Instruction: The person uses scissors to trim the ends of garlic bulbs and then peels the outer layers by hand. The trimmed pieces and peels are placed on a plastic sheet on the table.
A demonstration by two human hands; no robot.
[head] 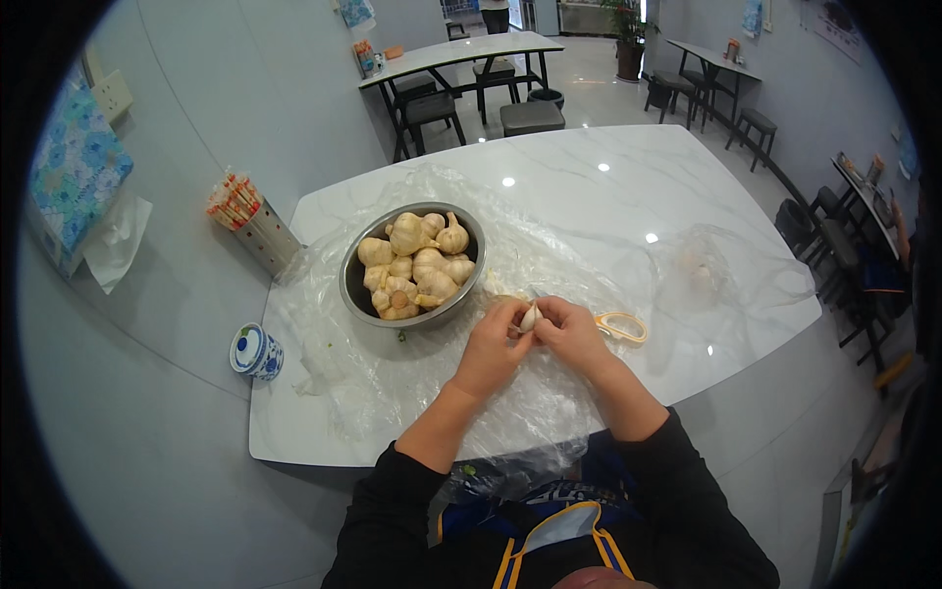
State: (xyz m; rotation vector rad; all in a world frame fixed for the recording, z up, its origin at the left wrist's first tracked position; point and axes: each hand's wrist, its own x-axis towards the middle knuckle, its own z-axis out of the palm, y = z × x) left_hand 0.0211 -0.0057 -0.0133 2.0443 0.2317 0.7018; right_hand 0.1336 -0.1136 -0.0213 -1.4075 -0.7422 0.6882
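Between the fingertips of my left hand (494, 347) and my right hand (575, 333) is a garlic clove (530, 318), gripped from both sides. To the upper left of my hands, a steel bowl (471, 294) holds several whole garlic bulbs (408, 234). Scissors with orange and white handles (622, 327) lie just right of my right hand, their blades mostly hidden. Loose garlic skins (497, 283) lie on the table between the bowl and my hands. A clear plastic sheet (368, 383) is spread under the bowl and my hands.
On the white marbled table (633, 162), a clear plastic bag (695, 269) with something pale inside lies at the right. A perforated metal holder of wrapped chopsticks (268, 235) and a blue-and-white lidded jar (256, 352) stand by the wall at the left. Stools (531, 118) stand beyond the far edge.
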